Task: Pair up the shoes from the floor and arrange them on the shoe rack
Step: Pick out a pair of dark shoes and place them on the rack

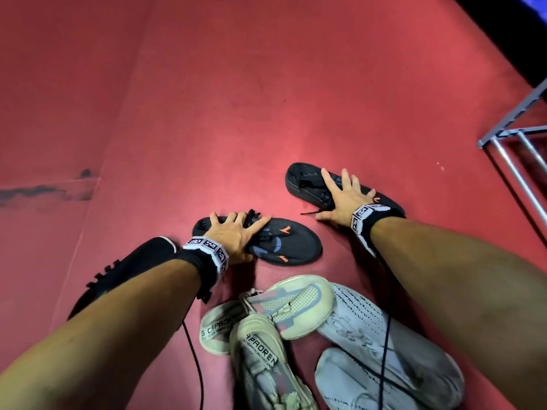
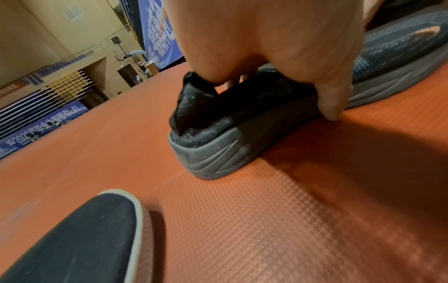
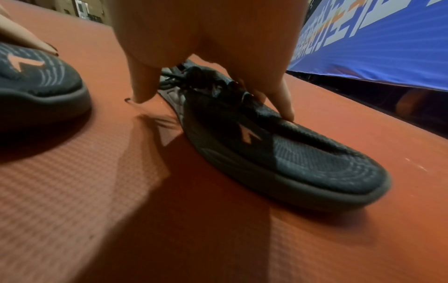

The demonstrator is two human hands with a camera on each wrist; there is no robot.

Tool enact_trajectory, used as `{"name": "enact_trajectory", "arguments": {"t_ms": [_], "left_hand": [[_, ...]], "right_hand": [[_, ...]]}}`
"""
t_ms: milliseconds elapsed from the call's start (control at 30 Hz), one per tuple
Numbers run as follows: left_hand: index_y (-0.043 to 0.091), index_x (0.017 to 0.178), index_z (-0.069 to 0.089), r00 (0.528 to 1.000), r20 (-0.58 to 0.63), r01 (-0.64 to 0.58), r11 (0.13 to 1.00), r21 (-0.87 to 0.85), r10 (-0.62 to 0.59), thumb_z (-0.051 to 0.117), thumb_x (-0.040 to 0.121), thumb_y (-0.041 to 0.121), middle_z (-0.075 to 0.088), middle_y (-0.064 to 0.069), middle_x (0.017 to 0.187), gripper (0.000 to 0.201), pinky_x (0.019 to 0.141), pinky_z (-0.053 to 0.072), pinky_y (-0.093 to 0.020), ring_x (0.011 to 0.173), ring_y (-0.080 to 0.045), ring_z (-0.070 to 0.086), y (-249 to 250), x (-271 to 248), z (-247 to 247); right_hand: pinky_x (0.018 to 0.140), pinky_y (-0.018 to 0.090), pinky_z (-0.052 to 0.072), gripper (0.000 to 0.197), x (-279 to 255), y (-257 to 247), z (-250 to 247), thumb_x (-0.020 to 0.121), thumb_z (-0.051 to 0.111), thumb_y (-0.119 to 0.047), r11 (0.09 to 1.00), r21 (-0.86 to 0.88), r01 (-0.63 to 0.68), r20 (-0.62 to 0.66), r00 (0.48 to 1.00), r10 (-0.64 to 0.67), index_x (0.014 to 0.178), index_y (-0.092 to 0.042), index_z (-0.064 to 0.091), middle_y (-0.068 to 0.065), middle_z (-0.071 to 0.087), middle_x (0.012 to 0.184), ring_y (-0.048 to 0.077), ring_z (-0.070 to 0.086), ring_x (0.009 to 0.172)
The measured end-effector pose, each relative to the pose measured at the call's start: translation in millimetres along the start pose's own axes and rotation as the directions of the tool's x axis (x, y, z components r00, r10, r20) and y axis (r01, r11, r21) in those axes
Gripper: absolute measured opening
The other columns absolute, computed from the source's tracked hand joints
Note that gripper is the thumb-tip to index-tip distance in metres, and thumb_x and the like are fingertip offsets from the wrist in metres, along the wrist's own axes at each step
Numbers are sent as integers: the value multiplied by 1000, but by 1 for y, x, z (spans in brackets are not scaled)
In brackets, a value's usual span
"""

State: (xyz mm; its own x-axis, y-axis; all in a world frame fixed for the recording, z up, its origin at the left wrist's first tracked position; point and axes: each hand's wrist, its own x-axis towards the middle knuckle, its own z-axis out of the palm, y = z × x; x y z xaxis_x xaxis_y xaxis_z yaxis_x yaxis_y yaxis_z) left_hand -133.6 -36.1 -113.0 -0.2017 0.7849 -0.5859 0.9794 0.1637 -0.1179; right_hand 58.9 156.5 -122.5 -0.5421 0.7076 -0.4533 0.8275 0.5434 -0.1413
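Two matching black shoes with orange logos lie on the red floor. My left hand (image 1: 233,238) is arched over the near black shoe (image 1: 293,244) at its collar. In the left wrist view my thumb (image 2: 332,109) presses the shoe's side (image 2: 218,122) and my fingers reach over the far rim. My right hand (image 1: 344,199) lies spread on the laces of the far black shoe (image 1: 305,182). In the right wrist view its fingers (image 3: 286,109) touch the upper (image 3: 303,162), while the thumb (image 3: 143,92) stands on the floor beside it. The metal shoe rack (image 1: 515,134) shows at the right edge.
Below my hands lie two beige sneakers (image 1: 296,303) and two white knit shoes (image 1: 370,335). A black canvas shoe with a white sole (image 1: 130,270) lies under my left forearm. Thin black cables hang from both wrists. A blue banner (image 3: 387,38) runs along the floor's edge.
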Motion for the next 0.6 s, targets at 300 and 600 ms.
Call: {"name": "enact_trajectory", "arguments": {"t_ms": [300,600], "left_hand": [[38,153,-7,973,-109,187,971,-148,-203,59,85,57,28,-16,145,97,104,31,-61,130,-34,34,-38,-18,-4],[37,153,1,937,-171,235,911,-338,-305,58,83,65,33,-18,141,94,98,39,-56,128,-38,39,-37,-10,-34]], "right_hand": [[104,62,32,106,-1,-14,-8,84,67,-23,996,-91,-22,7,1000,23,152,-39,-12,8,26,149,35,27,134],[103,75,20,91,-17,-16,-8,81,63,-15,978,-158,132,109,987,-116,150,-46,11,2,23,150,34,14,141]]}}
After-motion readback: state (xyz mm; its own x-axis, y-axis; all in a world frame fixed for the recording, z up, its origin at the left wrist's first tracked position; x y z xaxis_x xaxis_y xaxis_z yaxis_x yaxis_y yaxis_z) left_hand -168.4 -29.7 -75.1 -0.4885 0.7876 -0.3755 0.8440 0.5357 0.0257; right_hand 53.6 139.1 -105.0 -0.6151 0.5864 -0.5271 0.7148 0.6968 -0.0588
